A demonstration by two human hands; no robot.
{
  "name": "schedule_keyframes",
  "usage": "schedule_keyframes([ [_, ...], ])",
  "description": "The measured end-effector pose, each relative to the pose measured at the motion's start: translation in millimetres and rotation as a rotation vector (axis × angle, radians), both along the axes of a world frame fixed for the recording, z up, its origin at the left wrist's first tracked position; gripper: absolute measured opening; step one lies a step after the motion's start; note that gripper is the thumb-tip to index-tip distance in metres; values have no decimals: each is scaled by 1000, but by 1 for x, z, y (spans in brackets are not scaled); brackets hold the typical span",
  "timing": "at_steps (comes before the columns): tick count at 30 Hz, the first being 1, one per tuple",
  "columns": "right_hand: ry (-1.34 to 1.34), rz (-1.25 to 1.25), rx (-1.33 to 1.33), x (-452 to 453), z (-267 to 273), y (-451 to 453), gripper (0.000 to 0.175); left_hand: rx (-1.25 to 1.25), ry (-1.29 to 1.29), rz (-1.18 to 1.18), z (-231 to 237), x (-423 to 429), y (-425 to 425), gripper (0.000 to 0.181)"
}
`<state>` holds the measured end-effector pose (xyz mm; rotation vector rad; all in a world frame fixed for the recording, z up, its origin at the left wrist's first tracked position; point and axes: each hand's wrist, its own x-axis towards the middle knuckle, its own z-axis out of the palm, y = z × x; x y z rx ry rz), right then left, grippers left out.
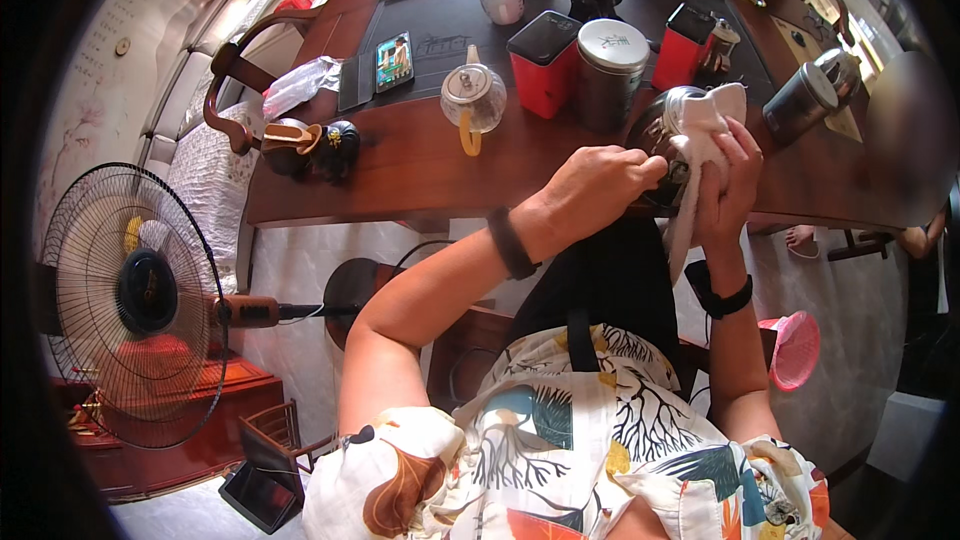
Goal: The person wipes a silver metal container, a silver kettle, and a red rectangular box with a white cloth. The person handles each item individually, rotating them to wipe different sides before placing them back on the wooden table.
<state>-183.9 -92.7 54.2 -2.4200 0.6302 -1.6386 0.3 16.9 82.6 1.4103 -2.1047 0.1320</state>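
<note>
A shiny dark metal vessel (646,127) with a rounded body stands at the table's front edge before me. My left hand (604,180) is closed in a fist at its near left side and seems to grip it there; the gripped part is hidden by my fingers. In my right hand (731,191) is a white cloth (703,124), pressed against the vessel's top and right side, with one end hanging below the edge. Just behind stand a grey canister with a pale lid (613,45) and a red tin with a black lid (546,64).
A glass teapot (472,97) and a phone in a case (394,61) lie left on the wooden table (405,187). Another red tin (679,45) and a dark canister (799,101) stand right. A standing fan (146,292) is at left, a pink basket (795,351) below, another person (911,135) at right.
</note>
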Motion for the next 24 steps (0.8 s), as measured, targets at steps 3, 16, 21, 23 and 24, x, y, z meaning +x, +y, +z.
schedule_keyframes([
  [3,-165,1,229,0,-16,-12,28,12,-22,19,2,1,-2,20],
  [16,-126,248,592,-3,56,-39,24,1,199,104,6,3,6,16],
  [21,195,189,83,16,54,-31,27,-50,429,102,-8,0,2,18],
  [23,178,136,94,17,49,-25,27,-22,590,106,-13,-4,3,20],
  [24,163,112,94,17,44,-25,26,-6,655,109,-17,-7,3,21],
])
